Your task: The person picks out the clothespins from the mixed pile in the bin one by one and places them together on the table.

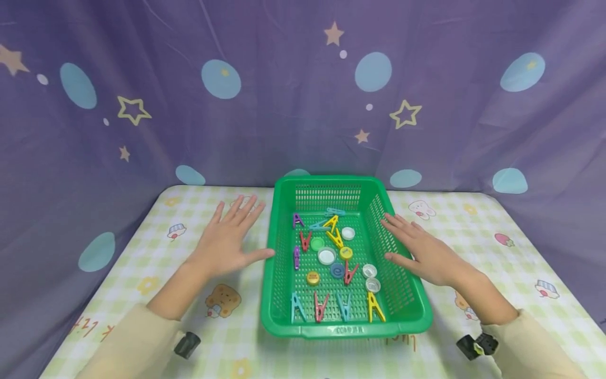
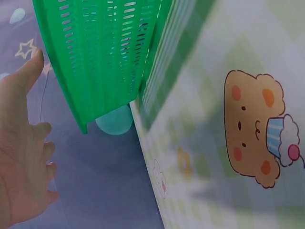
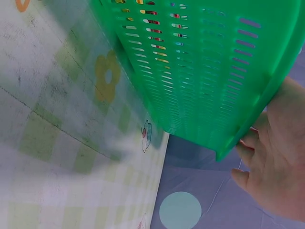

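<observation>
A green plastic basket (image 1: 350, 330) with slotted walls stands on the table. Inside lie several clothespins, among them a purple one (image 1: 296, 258), a red one (image 1: 320, 307) and a yellow one (image 1: 374, 308). Scattered between them are several bottle caps, such as a white cap (image 1: 326, 256), a dark blue cap (image 1: 337, 270) and a gold-yellow cap (image 1: 313, 278). My left hand (image 1: 226, 242) is spread beside the basket's left rim, thumb pointing at it; contact there is unclear. Fingers extended, my right hand (image 1: 426, 255) reaches over the right rim. Neither hand holds anything.
A checked tablecloth (image 1: 241, 337) with cartoon prints covers the table. Behind the table's far edge hangs a purple curtain (image 1: 303, 105) with stars and blue ovals. Dark devices are strapped at both wrists, one on the left sleeve (image 1: 128, 345).
</observation>
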`<control>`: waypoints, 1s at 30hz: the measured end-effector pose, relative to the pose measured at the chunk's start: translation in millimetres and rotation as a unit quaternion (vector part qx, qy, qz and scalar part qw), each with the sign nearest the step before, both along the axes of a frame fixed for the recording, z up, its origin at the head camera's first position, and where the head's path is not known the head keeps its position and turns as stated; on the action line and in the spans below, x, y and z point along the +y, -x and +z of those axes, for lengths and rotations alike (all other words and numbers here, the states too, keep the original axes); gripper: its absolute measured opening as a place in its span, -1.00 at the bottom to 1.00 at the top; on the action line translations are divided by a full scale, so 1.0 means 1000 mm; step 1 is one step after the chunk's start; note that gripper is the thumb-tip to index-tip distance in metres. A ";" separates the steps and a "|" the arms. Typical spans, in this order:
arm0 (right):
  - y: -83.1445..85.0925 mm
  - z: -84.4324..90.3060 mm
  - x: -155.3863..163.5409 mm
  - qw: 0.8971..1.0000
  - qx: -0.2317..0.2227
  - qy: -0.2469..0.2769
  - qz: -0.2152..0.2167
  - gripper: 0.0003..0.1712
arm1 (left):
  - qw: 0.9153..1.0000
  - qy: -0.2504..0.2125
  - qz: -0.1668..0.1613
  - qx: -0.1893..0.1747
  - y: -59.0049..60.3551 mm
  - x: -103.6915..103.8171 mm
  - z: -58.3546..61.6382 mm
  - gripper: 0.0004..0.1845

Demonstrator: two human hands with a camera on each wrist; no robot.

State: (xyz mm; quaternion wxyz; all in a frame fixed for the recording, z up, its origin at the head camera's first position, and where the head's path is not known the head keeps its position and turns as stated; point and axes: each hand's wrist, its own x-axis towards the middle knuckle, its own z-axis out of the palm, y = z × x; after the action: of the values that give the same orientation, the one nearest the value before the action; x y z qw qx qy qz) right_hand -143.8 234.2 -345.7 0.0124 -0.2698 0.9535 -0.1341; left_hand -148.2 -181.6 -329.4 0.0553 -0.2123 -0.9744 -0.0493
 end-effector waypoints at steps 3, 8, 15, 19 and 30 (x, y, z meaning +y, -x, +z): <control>-0.001 0.000 0.000 1.000 -0.004 0.001 -0.002 -0.19 | 1.000 -0.002 -0.006 0.000 -0.001 0.002 -0.001 0.08; -0.001 -0.001 0.000 1.000 -0.006 0.001 -0.003 -0.19 | 1.000 0.002 -0.014 -0.003 -0.002 0.005 -0.003 0.08; -0.002 -0.001 0.004 1.000 -0.007 0.000 -0.008 -0.19 | 1.000 -0.002 -0.029 -0.006 -0.003 0.007 -0.004 0.03; -0.002 -0.002 0.007 1.000 -0.010 0.001 -0.011 -0.20 | 0.999 -0.010 -0.039 -0.014 -0.004 0.008 -0.006 -0.01; -0.002 -0.003 0.009 1.000 -0.021 0.018 -0.013 -0.20 | 0.997 -0.041 -0.059 -0.036 -0.005 0.012 -0.008 -0.14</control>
State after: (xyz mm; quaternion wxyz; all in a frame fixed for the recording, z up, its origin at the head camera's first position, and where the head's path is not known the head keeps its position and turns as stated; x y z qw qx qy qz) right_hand -141.3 242.8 -348.4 0.0259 -0.2542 0.9540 -0.1569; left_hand -143.1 -169.6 -337.8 0.0260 -0.2651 -0.9587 -0.1000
